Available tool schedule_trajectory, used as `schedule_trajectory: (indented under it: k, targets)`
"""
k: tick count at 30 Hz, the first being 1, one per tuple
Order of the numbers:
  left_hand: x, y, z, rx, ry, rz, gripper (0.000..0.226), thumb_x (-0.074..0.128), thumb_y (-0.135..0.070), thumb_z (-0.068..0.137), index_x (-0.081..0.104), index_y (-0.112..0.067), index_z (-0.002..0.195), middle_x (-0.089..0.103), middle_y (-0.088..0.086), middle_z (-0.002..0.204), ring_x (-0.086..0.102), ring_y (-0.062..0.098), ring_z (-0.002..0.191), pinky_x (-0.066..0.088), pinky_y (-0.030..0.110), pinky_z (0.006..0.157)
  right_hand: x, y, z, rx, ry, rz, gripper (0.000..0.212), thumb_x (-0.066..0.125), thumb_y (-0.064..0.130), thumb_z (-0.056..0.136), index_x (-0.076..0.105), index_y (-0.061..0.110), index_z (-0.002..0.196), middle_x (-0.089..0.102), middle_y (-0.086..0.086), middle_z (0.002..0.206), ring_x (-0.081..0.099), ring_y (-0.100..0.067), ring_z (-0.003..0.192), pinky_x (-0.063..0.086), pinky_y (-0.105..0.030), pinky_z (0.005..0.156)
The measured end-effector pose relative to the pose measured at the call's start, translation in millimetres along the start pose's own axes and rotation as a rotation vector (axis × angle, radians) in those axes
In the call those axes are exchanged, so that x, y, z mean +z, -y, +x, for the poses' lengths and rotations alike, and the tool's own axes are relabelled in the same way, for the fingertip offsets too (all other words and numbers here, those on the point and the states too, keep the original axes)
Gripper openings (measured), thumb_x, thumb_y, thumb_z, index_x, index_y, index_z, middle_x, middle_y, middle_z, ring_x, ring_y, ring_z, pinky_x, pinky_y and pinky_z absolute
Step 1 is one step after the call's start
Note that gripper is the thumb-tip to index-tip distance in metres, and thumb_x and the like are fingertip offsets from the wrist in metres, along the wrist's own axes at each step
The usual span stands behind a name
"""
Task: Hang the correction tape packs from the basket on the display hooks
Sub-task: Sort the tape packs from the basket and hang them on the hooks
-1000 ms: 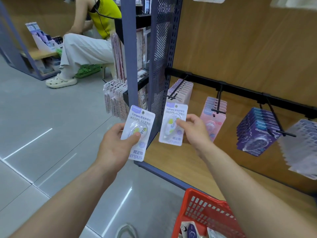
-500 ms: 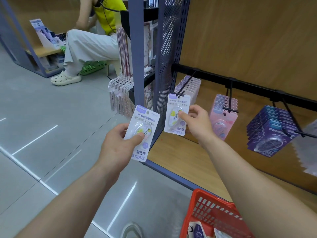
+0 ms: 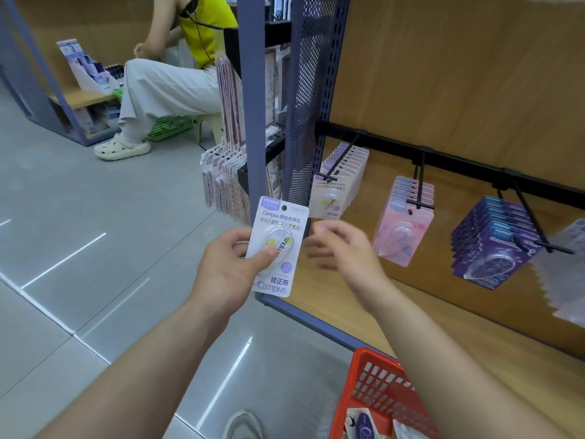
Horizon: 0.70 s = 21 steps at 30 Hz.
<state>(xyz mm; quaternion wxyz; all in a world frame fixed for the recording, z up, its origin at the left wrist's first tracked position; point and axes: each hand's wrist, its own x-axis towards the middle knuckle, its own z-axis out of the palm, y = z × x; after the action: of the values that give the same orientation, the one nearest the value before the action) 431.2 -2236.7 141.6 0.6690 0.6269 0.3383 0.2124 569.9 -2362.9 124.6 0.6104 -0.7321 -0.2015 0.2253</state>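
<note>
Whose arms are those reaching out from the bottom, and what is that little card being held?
The camera sits on a person's head and looks down, so you see only their own arms. There is no machine here, just two bare hands in a shop. The left hand pinches a correction tape pack. The right hand is open and holds nothing, close beside that pack. On the wooden wall, a black rail carries hooks where white packs, pink packs and purple packs hang. A red basket at the bottom has more packets inside.
</note>
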Motion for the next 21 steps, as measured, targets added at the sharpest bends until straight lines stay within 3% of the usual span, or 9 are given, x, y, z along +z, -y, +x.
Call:
schedule_trajectory:
  k: [2,4,7,10,15,18,21]
  targets:
    - [1.4,0.5,-1.1,0.010,0.020,0.012,0.025,0.077,-0.010,0.089,0.068,-0.013,0.112,0.080,0.003,0.092,0.077,0.016,0.071,0.055,0.021,0.052,11.2,0.2,-13.9,0.025,0.138,0.130,0.020,0.064,0.019,0.099,0.064,0.008,0.116,0.077,-0.009,0.103,0.075,-0.023,0.090,0.059,-0.040,0.078]
    - [0.7,1.5,-1.4,0.039,0.037,0.051,0.025,0.077,-0.010,0.089,0.069,-0.016,0.112,0.080,0.002,0.093,0.077,0.019,0.077,0.058,0.025,0.058,17.1,-0.1,-18.7,0.001,0.143,0.166,0.018,0.067,0.013,0.097,0.064,0.005,0.113,0.076,-0.015,0.103,0.075,-0.026,0.086,0.061,-0.036,0.071]
    - [-2.6,3.1,1.5,0.125,0.013,0.238,0.024,0.079,-0.018,0.088,0.069,-0.026,0.108,0.077,-0.005,0.095,0.075,0.013,0.084,0.057,0.026,0.070,12.4,1.3,-13.9,-0.022,0.061,0.150,0.012,0.071,0.011,0.094,0.066,0.009,0.105,0.078,-0.012,0.099,0.075,-0.022,0.082,0.057,-0.028,0.064]
    - [-6.5,2.6,2.2,0.195,-0.018,0.560,0.038,0.079,-0.035,0.086,0.062,-0.037,0.120,0.067,-0.021,0.111,0.064,0.006,0.100,0.048,0.024,0.079,-3.6,-2.0,4.6,-0.028,-0.077,0.063,0.011,0.072,0.015,0.094,0.067,0.015,0.103,0.079,0.000,0.093,0.076,-0.015,0.083,0.058,-0.032,0.068]
    - [-12.3,0.5,1.5,0.290,0.035,0.849,0.054,0.073,-0.047,0.087,0.057,-0.038,0.137,0.058,-0.019,0.136,0.055,0.006,0.123,0.046,0.030,0.099,-18.3,-3.9,43.9,-0.048,-0.189,-0.056,0.010,0.076,0.020,0.091,0.071,0.021,0.100,0.078,0.003,0.089,0.075,-0.011,0.083,0.057,-0.033,0.072]
    - [-12.9,0.0,2.1,0.310,0.042,0.897,0.050,0.071,-0.048,0.086,0.057,-0.040,0.134,0.055,-0.022,0.137,0.052,0.005,0.126,0.045,0.030,0.101,-19.0,-4.1,62.6,-0.048,-0.223,-0.037,0.009,0.076,0.019,0.091,0.071,0.023,0.097,0.078,0.002,0.087,0.075,-0.013,0.081,0.057,-0.034,0.070]
    - [-11.2,0.9,3.7,0.317,0.046,0.891,0.042,0.071,-0.048,0.086,0.059,-0.042,0.126,0.053,-0.027,0.124,0.054,0.004,0.120,0.045,0.027,0.093,-17.9,-10.6,71.5,-0.040,-0.273,-0.047,0.006,0.074,0.021,0.092,0.070,0.022,0.096,0.076,0.003,0.087,0.073,-0.009,0.075,0.056,-0.031,0.067]
